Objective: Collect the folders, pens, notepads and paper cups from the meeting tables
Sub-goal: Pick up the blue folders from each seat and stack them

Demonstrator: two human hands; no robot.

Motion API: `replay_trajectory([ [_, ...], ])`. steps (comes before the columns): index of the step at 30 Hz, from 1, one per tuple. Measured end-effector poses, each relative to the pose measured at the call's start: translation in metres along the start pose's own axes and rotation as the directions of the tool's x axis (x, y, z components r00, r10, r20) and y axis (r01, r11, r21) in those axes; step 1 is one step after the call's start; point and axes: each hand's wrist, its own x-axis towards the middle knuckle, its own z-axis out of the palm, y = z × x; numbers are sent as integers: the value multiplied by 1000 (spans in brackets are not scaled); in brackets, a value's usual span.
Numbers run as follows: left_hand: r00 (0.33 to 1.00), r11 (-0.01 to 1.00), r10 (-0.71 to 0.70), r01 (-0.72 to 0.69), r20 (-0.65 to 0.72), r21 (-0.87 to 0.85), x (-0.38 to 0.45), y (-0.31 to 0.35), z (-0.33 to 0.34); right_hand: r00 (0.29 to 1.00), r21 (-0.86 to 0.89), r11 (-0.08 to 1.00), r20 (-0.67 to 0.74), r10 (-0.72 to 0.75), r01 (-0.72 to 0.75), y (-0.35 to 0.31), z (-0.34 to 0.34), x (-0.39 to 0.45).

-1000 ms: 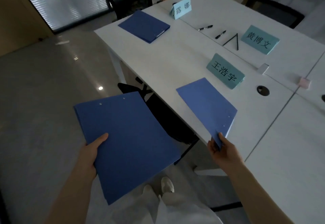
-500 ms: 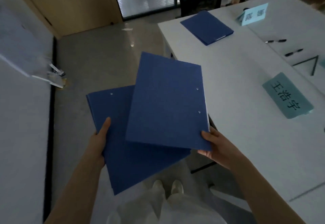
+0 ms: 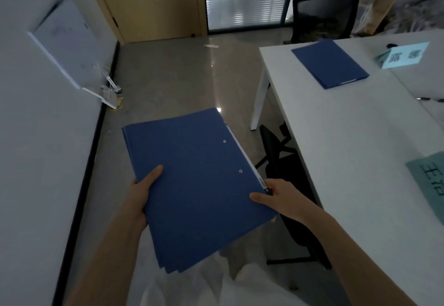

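A stack of blue folders (image 3: 192,180) is held flat in front of me, above the floor and left of the table. My left hand (image 3: 141,192) grips its left edge with the thumb on top. My right hand (image 3: 281,197) grips its right edge near the white paper margin. Another blue folder (image 3: 329,63) lies on the white meeting table (image 3: 336,142) at the far corner. A pen (image 3: 427,99) shows only partly at the right edge of the table.
Two teal name cards stand on the table, one (image 3: 406,57) beyond the far folder, one (image 3: 430,180) at the right edge. A black chair (image 3: 324,15) stands behind the table; another chair (image 3: 286,168) is tucked under it. A whiteboard (image 3: 69,41) leans on the left wall.
My right hand lifted the second folder off the table and laid it onto the folder in my left hand; now both hands hold the squared stack. My view turned left.
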Motion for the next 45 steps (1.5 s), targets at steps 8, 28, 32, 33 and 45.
replay_trajectory([
  [8, 1000, 1000, 3, -3, 27, 12, 80, 81, -9, 996, -292, 956, -85, -39, 13, -59, 0, 94],
  [28, 983, 991, -116, 105, 140, 82, 242, 240, 85, 950, 678, 679, 101, 295, -282, -156, -59, 283],
  [32, 983, 990, -88, 68, 163, 125, 292, 273, 136, 967, 671, 719, -13, 254, -180, -167, -96, 336],
  [33, 983, 989, -85, 62, 165, 136, 303, 281, 147, 969, 666, 732, -62, 241, -140, -170, -108, 348],
  [45, 965, 962, -152, 94, 214, 255, 436, 380, 283, 935, 506, 859, -336, 111, 80, -202, -251, 481],
])
